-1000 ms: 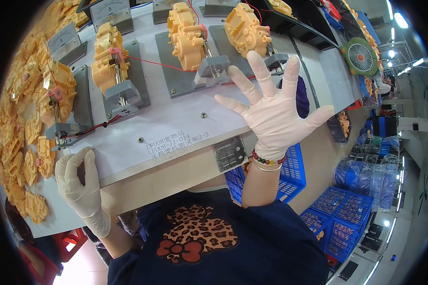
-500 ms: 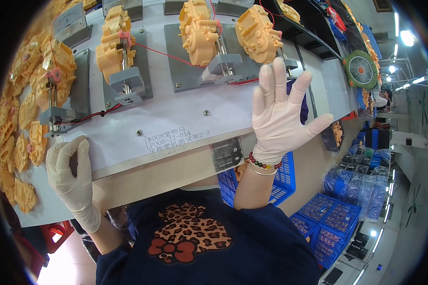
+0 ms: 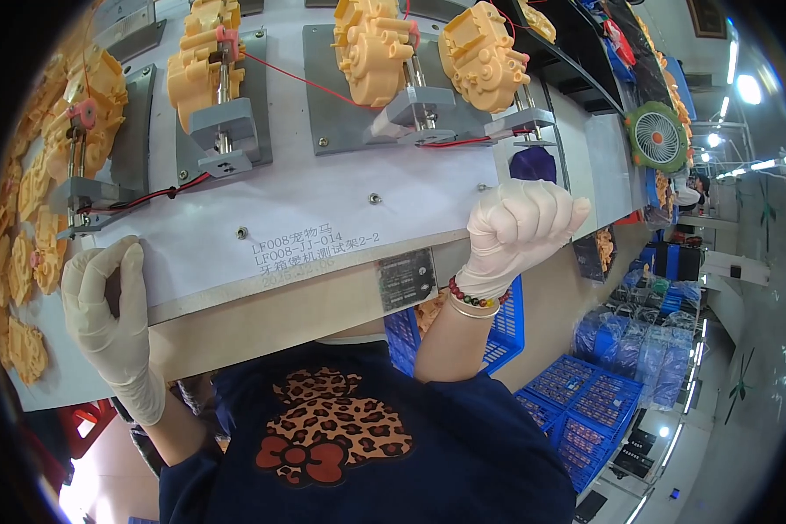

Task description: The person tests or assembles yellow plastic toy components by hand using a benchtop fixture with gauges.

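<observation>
The right hand (image 3: 522, 229), gloved in white, is clenched into a fist with the fingers folded into the palm; whether anything is enclosed cannot be told. The left hand (image 3: 100, 306), also gloved, has its fingers curled and the thumb close to their tips, at the near left corner of the board (image 3: 323, 196). Contact with the board cannot be confirmed, nor whether the fingers pinch anything.

Four yellow housings stand in a row on the board, all clear of both hands. The first housing (image 3: 98, 109) is nearest the left fingers, beyond them, with its grey block (image 3: 86, 194) just past the fingertips. The second housing (image 3: 203, 79) and third housing (image 3: 367, 65) stand between the two hands, farther back. The fourth housing (image 3: 483, 65) lies beyond the right fist; a purple item (image 3: 533, 164) sits between the fist and that housing's end block (image 3: 520, 124).

A red wire (image 3: 310, 83) runs from the second housing toward the third. Loose yellow parts (image 3: 26, 349) lie left of the left hand. A blue crate (image 3: 508, 327) is below the right wrist. A green fan (image 3: 659, 137) stands at far right.
</observation>
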The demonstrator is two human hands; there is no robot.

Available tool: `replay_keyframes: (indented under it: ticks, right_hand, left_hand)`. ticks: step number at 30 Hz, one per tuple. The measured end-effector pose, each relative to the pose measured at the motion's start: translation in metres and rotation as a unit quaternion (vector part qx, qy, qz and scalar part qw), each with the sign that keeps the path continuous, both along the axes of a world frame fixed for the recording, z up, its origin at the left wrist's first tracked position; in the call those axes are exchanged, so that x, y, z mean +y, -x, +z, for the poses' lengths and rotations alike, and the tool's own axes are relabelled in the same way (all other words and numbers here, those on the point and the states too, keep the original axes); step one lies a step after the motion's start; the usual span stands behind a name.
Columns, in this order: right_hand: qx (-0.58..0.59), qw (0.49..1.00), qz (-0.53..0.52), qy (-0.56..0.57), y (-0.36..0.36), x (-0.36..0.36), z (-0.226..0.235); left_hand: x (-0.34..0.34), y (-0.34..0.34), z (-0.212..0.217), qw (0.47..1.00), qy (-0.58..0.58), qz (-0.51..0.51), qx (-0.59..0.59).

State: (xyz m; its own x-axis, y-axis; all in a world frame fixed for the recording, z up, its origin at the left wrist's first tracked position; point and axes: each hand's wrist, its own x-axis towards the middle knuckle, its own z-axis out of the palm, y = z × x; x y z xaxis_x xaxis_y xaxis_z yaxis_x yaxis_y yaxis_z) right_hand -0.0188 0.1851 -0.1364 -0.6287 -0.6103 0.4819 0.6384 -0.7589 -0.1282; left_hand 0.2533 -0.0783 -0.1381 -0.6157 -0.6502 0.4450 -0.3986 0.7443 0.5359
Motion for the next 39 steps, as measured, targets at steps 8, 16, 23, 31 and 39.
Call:
replay_keyframes:
  ticks: [8, 16, 23, 31, 39]
  right_hand:
    - [-0.083, 0.995, -0.029, -0.039, -0.012, -0.009, 0.011]
    - [0.007, 0.993, -0.076, -0.086, -0.004, -0.003, 0.003]
    - [0.004, 0.99, -0.092, -0.106, -0.006, -0.005, 0.003]
    - [0.016, 0.988, -0.099, -0.119, -0.006, -0.003, 0.003]
    - [-0.029, 0.996, -0.047, -0.068, -0.008, -0.003, 0.002]
  left_hand:
    - [0.0, 0.001, -0.001, 0.999, 0.03, -0.014, 0.007]
    - [0.0, 0.001, 0.001, 0.999, 0.033, -0.015, 0.009]
    - [0.0, 0.001, 0.0, 1.0, 0.018, -0.012, 0.013]
    - [0.0, 0.001, -0.001, 0.999, 0.029, -0.011, 0.016]
    - [0.0, -0.001, -0.002, 0.999, 0.032, -0.002, 0.002]
